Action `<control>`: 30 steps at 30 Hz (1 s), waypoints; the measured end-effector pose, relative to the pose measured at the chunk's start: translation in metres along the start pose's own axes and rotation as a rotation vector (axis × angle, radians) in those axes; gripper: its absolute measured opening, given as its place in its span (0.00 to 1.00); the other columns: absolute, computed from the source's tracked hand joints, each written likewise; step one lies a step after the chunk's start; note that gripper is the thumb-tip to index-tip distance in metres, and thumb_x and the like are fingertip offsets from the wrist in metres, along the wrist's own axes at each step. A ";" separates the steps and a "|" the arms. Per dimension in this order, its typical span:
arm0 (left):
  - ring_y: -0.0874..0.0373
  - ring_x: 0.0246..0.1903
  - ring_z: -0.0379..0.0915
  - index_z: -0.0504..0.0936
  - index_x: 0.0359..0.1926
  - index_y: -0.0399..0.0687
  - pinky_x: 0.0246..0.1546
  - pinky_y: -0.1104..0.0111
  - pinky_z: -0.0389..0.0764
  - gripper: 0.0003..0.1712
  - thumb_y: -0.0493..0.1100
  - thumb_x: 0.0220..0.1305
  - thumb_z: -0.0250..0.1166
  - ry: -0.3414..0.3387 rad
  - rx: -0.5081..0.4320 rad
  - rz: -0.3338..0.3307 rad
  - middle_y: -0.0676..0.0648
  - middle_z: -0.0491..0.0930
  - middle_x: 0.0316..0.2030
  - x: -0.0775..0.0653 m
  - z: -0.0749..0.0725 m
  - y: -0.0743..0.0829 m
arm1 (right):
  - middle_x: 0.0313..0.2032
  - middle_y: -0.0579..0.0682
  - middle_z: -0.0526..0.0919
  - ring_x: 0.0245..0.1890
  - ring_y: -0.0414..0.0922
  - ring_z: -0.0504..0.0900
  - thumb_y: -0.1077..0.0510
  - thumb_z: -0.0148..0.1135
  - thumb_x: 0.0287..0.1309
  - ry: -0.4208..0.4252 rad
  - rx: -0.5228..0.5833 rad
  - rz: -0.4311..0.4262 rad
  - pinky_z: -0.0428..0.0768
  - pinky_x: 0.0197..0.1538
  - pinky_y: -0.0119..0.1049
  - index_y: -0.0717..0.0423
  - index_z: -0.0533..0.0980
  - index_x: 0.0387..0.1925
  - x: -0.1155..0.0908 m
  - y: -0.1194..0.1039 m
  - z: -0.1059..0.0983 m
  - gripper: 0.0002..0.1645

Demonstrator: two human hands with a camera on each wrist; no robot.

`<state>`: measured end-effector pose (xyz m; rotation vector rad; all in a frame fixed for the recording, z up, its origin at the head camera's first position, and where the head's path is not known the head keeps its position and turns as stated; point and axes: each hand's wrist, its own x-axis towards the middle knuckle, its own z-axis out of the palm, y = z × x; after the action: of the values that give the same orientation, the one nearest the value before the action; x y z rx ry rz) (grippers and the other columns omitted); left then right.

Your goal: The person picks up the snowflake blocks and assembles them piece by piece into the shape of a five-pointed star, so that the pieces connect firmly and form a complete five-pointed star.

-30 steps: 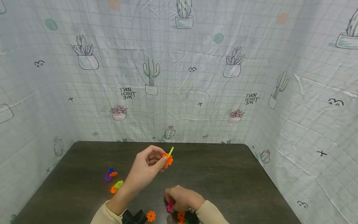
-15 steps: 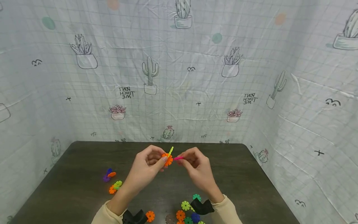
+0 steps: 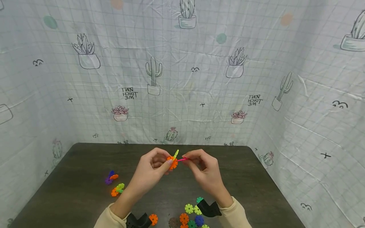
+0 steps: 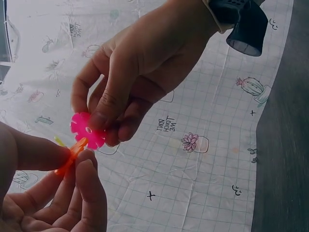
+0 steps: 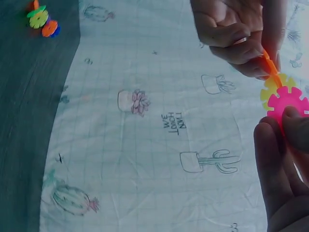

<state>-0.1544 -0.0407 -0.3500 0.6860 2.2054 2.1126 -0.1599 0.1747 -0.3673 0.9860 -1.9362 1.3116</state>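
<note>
Above the middle of the table, my left hand (image 3: 151, 167) pinches an orange notched plastic disc (image 3: 173, 162) between thumb and fingers. A yellow disc (image 3: 176, 154) stands edge-on, joined to the orange one. Opposite it, my right hand (image 3: 206, 171) pinches a pink notched disc (image 4: 87, 131) by its far side. In the left wrist view the pink disc's rim meets the orange disc's edge; whether their slots are engaged I cannot tell. The right wrist view shows the pink disc in front of the yellow disc (image 5: 271, 92), partly covering it.
Two small joined clusters lie at the left of the table: a purple-and-orange cluster (image 3: 109, 180) and a yellow-and-orange cluster (image 3: 115, 192). Several loose discs, among them a blue disc (image 3: 199, 219) and a brown disc (image 3: 173, 222), lie near the front edge. Patterned cloth (image 3: 176, 79) walls the table.
My right hand has picked up the pink disc from the loose pieces and lifted it to the orange disc. The left hand has stayed nearly still with its orange and yellow discs.
</note>
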 end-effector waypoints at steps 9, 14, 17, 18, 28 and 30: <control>0.57 0.32 0.84 0.78 0.47 0.38 0.37 0.66 0.86 0.11 0.41 0.69 0.67 -0.005 0.020 0.002 0.38 0.85 0.38 0.002 0.001 -0.003 | 0.40 0.53 0.87 0.37 0.44 0.87 0.77 0.69 0.53 -0.018 -0.194 -0.145 0.84 0.44 0.27 0.56 0.81 0.40 0.004 -0.004 0.000 0.17; 0.58 0.31 0.84 0.78 0.46 0.38 0.36 0.68 0.86 0.10 0.39 0.69 0.67 -0.002 0.027 0.026 0.38 0.85 0.36 0.003 0.001 -0.004 | 0.39 0.51 0.88 0.38 0.43 0.87 0.77 0.70 0.51 -0.034 -0.229 -0.188 0.84 0.44 0.27 0.56 0.81 0.40 0.006 -0.006 0.000 0.18; 0.59 0.31 0.84 0.78 0.45 0.38 0.36 0.68 0.86 0.09 0.37 0.68 0.68 -0.001 0.035 0.042 0.38 0.84 0.34 0.003 0.000 -0.004 | 0.38 0.50 0.87 0.38 0.43 0.87 0.77 0.70 0.51 -0.041 -0.251 -0.214 0.84 0.44 0.28 0.56 0.82 0.40 0.007 -0.007 0.001 0.18; 0.59 0.30 0.84 0.78 0.44 0.38 0.36 0.67 0.86 0.09 0.36 0.67 0.68 0.000 0.040 0.046 0.38 0.84 0.34 0.003 0.000 -0.004 | 0.38 0.50 0.87 0.37 0.43 0.87 0.77 0.70 0.51 -0.045 -0.261 -0.220 0.84 0.44 0.28 0.56 0.81 0.40 0.008 -0.007 0.001 0.18; 0.59 0.27 0.82 0.80 0.42 0.38 0.32 0.68 0.84 0.06 0.34 0.66 0.68 0.013 0.095 0.028 0.40 0.83 0.30 0.001 -0.001 0.001 | 0.39 0.47 0.86 0.37 0.40 0.86 0.77 0.69 0.53 -0.115 -0.305 -0.207 0.83 0.43 0.26 0.55 0.81 0.41 0.010 -0.010 0.000 0.18; 0.58 0.26 0.81 0.80 0.41 0.39 0.30 0.68 0.84 0.06 0.34 0.66 0.68 0.027 0.109 0.015 0.41 0.82 0.29 0.000 -0.001 0.002 | 0.39 0.47 0.86 0.37 0.40 0.86 0.77 0.69 0.53 -0.128 -0.308 -0.200 0.83 0.43 0.26 0.55 0.80 0.41 0.010 -0.011 0.000 0.19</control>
<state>-0.1545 -0.0417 -0.3481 0.6848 2.3514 2.0332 -0.1564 0.1693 -0.3537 1.0933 -1.9989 0.8273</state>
